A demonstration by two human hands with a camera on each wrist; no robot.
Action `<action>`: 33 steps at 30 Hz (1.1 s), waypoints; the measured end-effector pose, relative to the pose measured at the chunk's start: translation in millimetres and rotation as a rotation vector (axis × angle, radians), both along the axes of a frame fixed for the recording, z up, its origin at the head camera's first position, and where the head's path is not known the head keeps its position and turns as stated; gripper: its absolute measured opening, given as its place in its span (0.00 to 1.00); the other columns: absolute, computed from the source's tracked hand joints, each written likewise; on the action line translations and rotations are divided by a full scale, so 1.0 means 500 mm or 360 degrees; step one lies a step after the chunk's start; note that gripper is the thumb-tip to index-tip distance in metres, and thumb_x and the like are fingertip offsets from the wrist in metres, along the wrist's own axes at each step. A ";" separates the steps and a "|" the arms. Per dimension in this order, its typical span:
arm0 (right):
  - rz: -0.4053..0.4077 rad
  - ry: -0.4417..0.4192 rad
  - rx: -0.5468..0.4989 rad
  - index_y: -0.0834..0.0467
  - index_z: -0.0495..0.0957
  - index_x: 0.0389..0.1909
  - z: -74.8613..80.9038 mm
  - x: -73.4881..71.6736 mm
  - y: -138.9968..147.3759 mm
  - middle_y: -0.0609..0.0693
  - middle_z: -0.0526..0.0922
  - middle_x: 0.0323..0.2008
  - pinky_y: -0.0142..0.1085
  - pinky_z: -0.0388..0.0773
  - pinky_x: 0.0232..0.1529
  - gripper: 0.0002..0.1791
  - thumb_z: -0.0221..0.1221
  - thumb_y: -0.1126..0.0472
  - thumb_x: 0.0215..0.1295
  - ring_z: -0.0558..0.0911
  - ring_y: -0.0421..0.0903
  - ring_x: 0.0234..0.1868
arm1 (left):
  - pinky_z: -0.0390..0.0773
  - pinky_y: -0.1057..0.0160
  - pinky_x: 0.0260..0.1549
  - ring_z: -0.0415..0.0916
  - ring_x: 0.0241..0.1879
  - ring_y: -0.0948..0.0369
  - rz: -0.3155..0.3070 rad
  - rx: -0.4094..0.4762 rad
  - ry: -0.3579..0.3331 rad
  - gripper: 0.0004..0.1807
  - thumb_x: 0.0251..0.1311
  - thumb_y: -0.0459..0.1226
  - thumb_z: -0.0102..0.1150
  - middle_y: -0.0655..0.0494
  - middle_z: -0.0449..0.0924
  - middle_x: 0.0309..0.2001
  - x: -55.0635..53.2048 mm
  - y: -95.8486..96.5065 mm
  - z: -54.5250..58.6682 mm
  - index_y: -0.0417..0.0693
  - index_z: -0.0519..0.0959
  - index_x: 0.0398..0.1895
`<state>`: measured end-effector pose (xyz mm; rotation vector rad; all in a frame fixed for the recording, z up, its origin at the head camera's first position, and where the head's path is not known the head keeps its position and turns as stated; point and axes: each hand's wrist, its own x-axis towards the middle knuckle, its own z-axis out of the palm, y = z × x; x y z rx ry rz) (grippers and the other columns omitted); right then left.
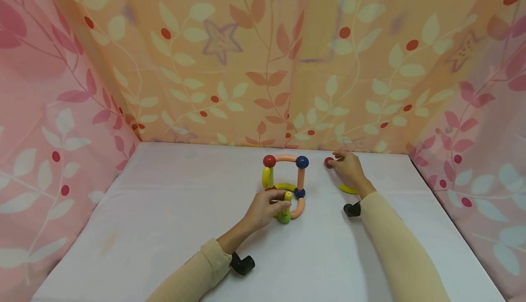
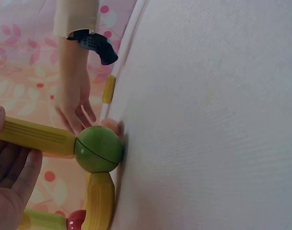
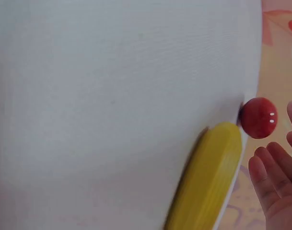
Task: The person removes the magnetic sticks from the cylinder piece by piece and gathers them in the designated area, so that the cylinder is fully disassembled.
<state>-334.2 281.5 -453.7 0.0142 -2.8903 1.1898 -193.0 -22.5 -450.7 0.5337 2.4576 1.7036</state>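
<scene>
My left hand (image 1: 261, 208) pinches an upright yellow magnetic stick (image 1: 288, 197), which rises from a green ball (image 2: 99, 149) low on the table. That ball belongs to a frame of magnetic sticks and balls, with a red ball (image 1: 269, 161) and a blue ball (image 1: 302, 161) as its upper corners, and a second blue ball (image 1: 300, 193) lower down. To the right, my right hand (image 1: 348, 168) is at a loose red ball (image 3: 259, 118). In the right wrist view its fingers (image 3: 275, 167) are extended beside that ball, not curled round it.
A loose curved yellow stick (image 3: 205, 177) lies on the white table (image 1: 164, 210) close to the right hand. Patterned cloth (image 1: 263, 64) rises behind the table and along both sides. A black wrist camera (image 1: 242, 264) hangs under each forearm.
</scene>
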 end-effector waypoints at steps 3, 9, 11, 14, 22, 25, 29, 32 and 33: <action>0.0026 0.0120 -0.0013 0.67 0.72 0.61 0.006 0.006 0.003 0.66 0.77 0.57 0.54 0.74 0.60 0.25 0.60 0.58 0.67 0.76 0.62 0.57 | 0.82 0.63 0.48 0.81 0.46 0.57 -0.0004 -0.0001 0.0010 0.17 0.63 0.40 0.62 0.51 0.84 0.48 -0.001 -0.002 0.000 0.43 0.81 0.53; 0.0068 0.0331 -0.0094 0.68 0.75 0.58 0.027 0.044 0.003 0.67 0.80 0.54 0.55 0.76 0.56 0.25 0.64 0.59 0.64 0.78 0.62 0.55 | 0.82 0.62 0.49 0.82 0.46 0.56 -0.0012 -0.0004 0.0033 0.17 0.63 0.40 0.62 0.50 0.85 0.48 -0.002 -0.003 0.000 0.42 0.81 0.52; 0.0095 0.0356 -0.0150 0.67 0.75 0.58 0.033 0.063 0.004 0.66 0.79 0.54 0.47 0.78 0.56 0.25 0.65 0.58 0.63 0.78 0.61 0.55 | 0.82 0.63 0.48 0.82 0.46 0.56 -0.0012 0.0002 0.0024 0.17 0.63 0.40 0.62 0.50 0.85 0.48 -0.002 -0.003 0.000 0.42 0.81 0.52; 0.0157 0.0371 -0.0245 0.65 0.75 0.59 0.045 0.096 0.000 0.64 0.79 0.56 0.27 0.80 0.50 0.26 0.65 0.56 0.63 0.78 0.59 0.56 | 0.82 0.64 0.48 0.81 0.46 0.57 0.0002 0.0003 0.0004 0.17 0.63 0.40 0.62 0.51 0.85 0.48 -0.001 -0.001 0.000 0.43 0.81 0.53; 0.0254 0.0434 -0.0469 0.65 0.76 0.57 0.071 0.176 -0.040 0.65 0.80 0.52 0.15 0.74 0.45 0.24 0.64 0.58 0.63 0.79 0.41 0.50 | 0.82 0.63 0.48 0.81 0.47 0.56 0.0004 0.0002 0.0005 0.17 0.63 0.41 0.62 0.51 0.84 0.48 0.000 0.001 0.002 0.43 0.81 0.53; 0.0320 0.0465 -0.0549 0.68 0.77 0.56 0.072 0.193 -0.057 0.65 0.80 0.50 0.17 0.76 0.46 0.23 0.65 0.61 0.62 0.79 0.33 0.47 | 0.82 0.64 0.48 0.81 0.46 0.56 0.0001 0.0004 0.0015 0.17 0.63 0.41 0.62 0.50 0.84 0.48 0.000 0.000 0.000 0.43 0.81 0.52; 0.0393 0.0482 -0.0620 0.68 0.77 0.54 0.070 0.209 -0.080 0.64 0.80 0.48 0.20 0.78 0.46 0.21 0.65 0.64 0.61 0.79 0.30 0.46 | 0.82 0.64 0.48 0.82 0.46 0.56 -0.0001 0.0012 0.0020 0.17 0.63 0.41 0.62 0.50 0.84 0.48 0.000 0.000 -0.002 0.43 0.82 0.52; 0.0429 0.0463 -0.0648 0.68 0.78 0.54 0.065 0.218 -0.097 0.64 0.80 0.48 0.21 0.78 0.46 0.20 0.65 0.65 0.61 0.80 0.31 0.46 | 0.82 0.63 0.47 0.82 0.46 0.56 0.0003 0.0020 0.0013 0.17 0.62 0.41 0.62 0.50 0.84 0.47 -0.001 -0.001 -0.003 0.43 0.82 0.52; 0.0445 0.0452 -0.0646 0.68 0.78 0.54 0.063 0.222 -0.103 0.65 0.80 0.49 0.21 0.79 0.46 0.20 0.65 0.65 0.61 0.80 0.32 0.46 | 0.82 0.63 0.47 0.82 0.46 0.56 0.0006 0.0025 0.0005 0.17 0.62 0.41 0.63 0.50 0.85 0.47 -0.001 -0.001 -0.004 0.43 0.82 0.52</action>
